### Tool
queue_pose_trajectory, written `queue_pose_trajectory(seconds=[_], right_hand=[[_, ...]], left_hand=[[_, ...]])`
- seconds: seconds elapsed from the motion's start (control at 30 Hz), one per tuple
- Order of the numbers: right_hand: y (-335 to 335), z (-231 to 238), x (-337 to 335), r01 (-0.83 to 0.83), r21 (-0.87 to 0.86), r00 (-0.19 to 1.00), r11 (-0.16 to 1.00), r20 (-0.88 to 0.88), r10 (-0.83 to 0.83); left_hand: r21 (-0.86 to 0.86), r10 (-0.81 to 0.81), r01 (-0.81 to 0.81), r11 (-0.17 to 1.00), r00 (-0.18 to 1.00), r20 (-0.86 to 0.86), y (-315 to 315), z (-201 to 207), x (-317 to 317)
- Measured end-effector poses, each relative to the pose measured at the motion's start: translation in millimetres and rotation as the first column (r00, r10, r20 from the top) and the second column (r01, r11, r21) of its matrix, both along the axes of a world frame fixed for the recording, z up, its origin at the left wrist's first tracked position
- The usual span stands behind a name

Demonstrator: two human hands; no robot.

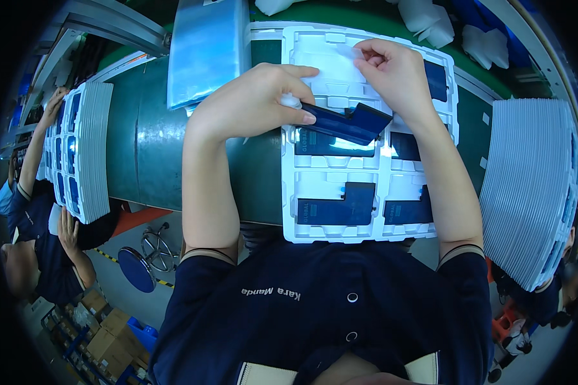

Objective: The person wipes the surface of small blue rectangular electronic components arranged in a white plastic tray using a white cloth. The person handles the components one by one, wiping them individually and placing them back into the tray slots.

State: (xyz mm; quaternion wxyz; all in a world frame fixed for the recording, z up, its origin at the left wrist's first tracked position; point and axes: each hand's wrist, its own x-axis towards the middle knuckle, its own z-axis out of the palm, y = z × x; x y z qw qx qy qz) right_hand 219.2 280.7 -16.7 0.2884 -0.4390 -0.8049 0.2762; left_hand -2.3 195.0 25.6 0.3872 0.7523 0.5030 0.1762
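Observation:
My left hand [250, 96] is closed on a dark, flat L-shaped battery [359, 125], tilted above a white moulded tray [289, 199]. A crumpled white scrap [290, 101] shows by its thumb, and the index finger points out over the tray. My right hand [395, 80] pinches a small translucent film piece [349, 52] between thumb and fingers, over the tray's far left pocket. Other L-shaped batteries lie in the tray's pockets, among them one at the near left [337, 208] and one at the near right [408, 208], partly behind my right forearm.
A tall stack of white trays [526, 192] stands to the right. Clear plastic bags [209, 51] lie at the back left on the green table [148, 141]. On the left, a co-worker's hands touch another tray stack [93, 154]. White packing pieces [427, 22] lie beyond the table.

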Motion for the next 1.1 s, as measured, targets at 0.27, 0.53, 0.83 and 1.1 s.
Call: queue_pose_trajectory(seconds=[0.27,0.53,0.83,1.1], right_hand=[[5.5,3.8,2.0,-0.193,-0.065,0.857,0.979,-0.498,0.136],[2.8,5.3,2.8,-0.251,-0.315,0.840,0.915,-0.541,0.044],[5.8,-4.5,2.4,-0.096,-0.222,0.980,0.970,-0.191,0.053],[8.7,-14.2,10.8,-0.115,0.265,0.993,0.958,0.065,0.101]], left_hand=[[0.018,0.152,-0.162,0.987,0.956,0.252,3.3,-8.0,-12.7],[0.050,0.553,-0.678,0.733,0.637,0.537,10.2,-14.5,-7.8],[-0.172,0.529,-0.739,0.651,0.280,0.801,9.7,-13.3,-18.5],[-0.305,0.366,-0.384,0.871,0.095,0.926,8.9,-16.5,-6.9]])
